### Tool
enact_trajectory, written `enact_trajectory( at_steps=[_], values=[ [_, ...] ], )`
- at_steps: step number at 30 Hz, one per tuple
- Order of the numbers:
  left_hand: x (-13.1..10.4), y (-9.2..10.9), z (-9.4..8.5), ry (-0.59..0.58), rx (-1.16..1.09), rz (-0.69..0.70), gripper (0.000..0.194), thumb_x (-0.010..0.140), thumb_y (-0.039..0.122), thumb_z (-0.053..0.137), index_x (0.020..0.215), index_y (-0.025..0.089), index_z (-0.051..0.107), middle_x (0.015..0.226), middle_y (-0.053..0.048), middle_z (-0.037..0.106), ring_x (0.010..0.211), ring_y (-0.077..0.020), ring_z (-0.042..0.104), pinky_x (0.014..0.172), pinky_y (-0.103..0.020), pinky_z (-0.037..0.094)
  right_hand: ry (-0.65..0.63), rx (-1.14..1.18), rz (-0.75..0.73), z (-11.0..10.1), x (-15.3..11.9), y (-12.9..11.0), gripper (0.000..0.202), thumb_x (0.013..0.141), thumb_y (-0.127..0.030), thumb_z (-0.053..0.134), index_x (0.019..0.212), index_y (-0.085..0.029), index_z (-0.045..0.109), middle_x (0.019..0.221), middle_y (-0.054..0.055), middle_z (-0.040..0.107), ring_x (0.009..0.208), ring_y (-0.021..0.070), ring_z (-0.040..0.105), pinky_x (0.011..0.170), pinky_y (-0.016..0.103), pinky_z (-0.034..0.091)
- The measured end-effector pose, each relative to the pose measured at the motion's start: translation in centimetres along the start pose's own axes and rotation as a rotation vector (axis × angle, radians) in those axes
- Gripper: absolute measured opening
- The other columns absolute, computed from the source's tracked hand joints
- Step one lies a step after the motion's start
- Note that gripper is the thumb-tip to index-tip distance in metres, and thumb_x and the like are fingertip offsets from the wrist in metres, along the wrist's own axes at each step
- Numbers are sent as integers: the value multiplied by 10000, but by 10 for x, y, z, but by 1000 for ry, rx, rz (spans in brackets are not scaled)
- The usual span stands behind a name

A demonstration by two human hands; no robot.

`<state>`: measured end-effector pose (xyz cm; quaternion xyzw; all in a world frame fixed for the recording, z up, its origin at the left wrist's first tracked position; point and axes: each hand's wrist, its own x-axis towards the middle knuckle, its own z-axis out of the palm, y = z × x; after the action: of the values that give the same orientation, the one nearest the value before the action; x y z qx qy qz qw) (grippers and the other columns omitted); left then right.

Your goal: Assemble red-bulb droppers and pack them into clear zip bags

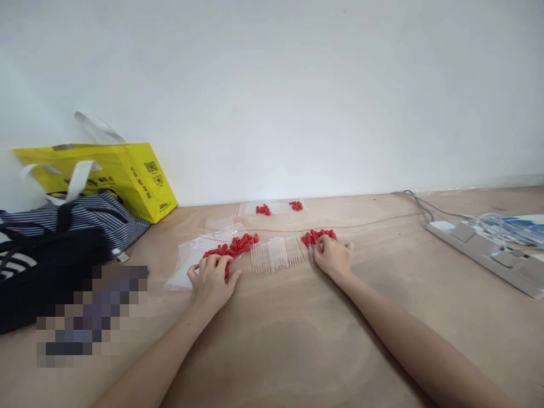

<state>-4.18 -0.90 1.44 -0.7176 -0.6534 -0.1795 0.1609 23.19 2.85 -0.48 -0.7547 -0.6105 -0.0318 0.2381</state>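
Note:
My left hand (213,280) rests with spread, bent fingers at the near edge of a pile of red pieces (241,243), which lies partly on a clear plastic bag (183,266). At the right, my right hand (332,255) has its fingers curled together against a second group of red pieces (313,235); whatever its fingertips hold is hidden. Between the hands, a row of thin clear tubes (276,253) lies side by side on the wooden table (280,340).
Small red clusters (263,210) lie on another clear bag near the wall. A yellow bag (140,181), a striped bag (104,218) and a black bag (51,272) stand at the left. A power strip (488,260) with cables is at the right.

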Motion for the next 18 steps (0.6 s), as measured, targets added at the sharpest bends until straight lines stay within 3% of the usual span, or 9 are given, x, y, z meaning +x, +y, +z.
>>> enact_trajectory(
  at_steps=[8, 14, 18],
  values=[
    [6, -5, 6, 56, 14, 36, 155, 740, 328, 518, 764, 202, 604, 863, -71, 579, 864, -235, 492, 804, -415, 237, 73, -20, -121, -1, -2, -15, 235, 791, -308, 413, 785, -192, 618, 826, 66, 640, 837, 215, 512, 766, 354, 201],
    [8, -6, 9, 75, 81, 48, 222, 759, 332, 490, 891, 179, 584, 867, -88, 596, 856, -251, 497, 773, -406, 247, -71, -193, -131, 0, 2, -41, 261, 784, -236, 398, 817, -137, 637, 922, 142, 614, 898, 250, 495, 811, 398, 188],
    [6, -7, 8, 53, 93, 66, 164, 779, 266, 463, 854, 172, 576, 821, -76, 622, 836, -248, 512, 770, -410, 239, -133, -227, -102, 2, 7, -48, 247, 742, -147, 416, 821, -100, 646, 882, 169, 617, 882, 265, 505, 793, 407, 206]
  ],
)
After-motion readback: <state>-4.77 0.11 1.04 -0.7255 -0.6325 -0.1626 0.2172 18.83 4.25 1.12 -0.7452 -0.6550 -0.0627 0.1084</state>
